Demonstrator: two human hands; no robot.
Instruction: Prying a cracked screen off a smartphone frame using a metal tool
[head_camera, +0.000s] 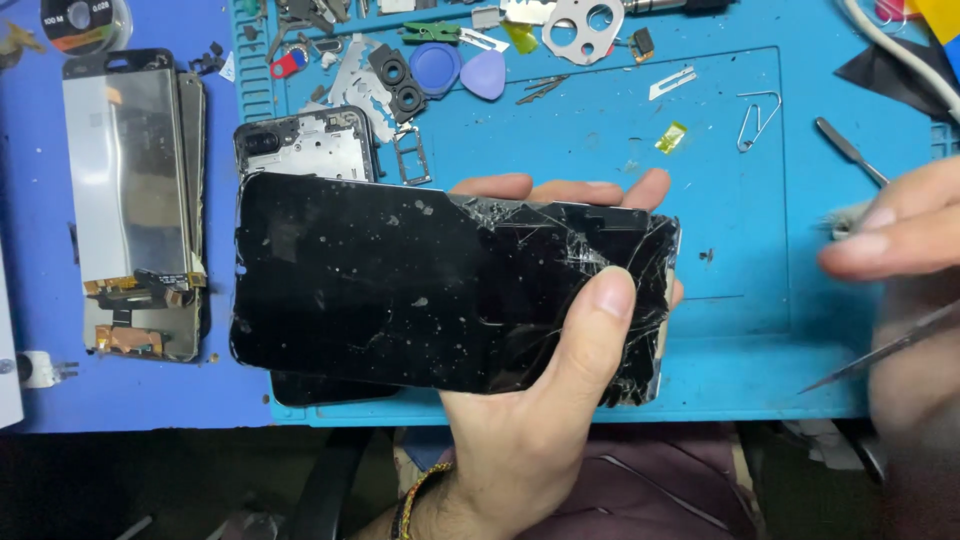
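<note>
My left hand (520, 430) grips a black phone display panel (400, 280) from underneath. Its thumb presses on the badly cracked right end and its fingertips show over the top edge. The glass is dusty and shattered toward the right. My right hand (900, 240) is blurred at the right edge, just right of the panel. It holds thin metal tweezers (880, 352) whose points aim down and left. A second dark panel (330, 388) peeks out beneath the held one.
A blue work mat (740, 300) carries a phone frame (310, 145), camera bezels (398, 82), blue picks (460, 70), a paper clip (757, 120), a metal spudger (850, 150) and small parts. Stacked screens (135, 200) lie at the left.
</note>
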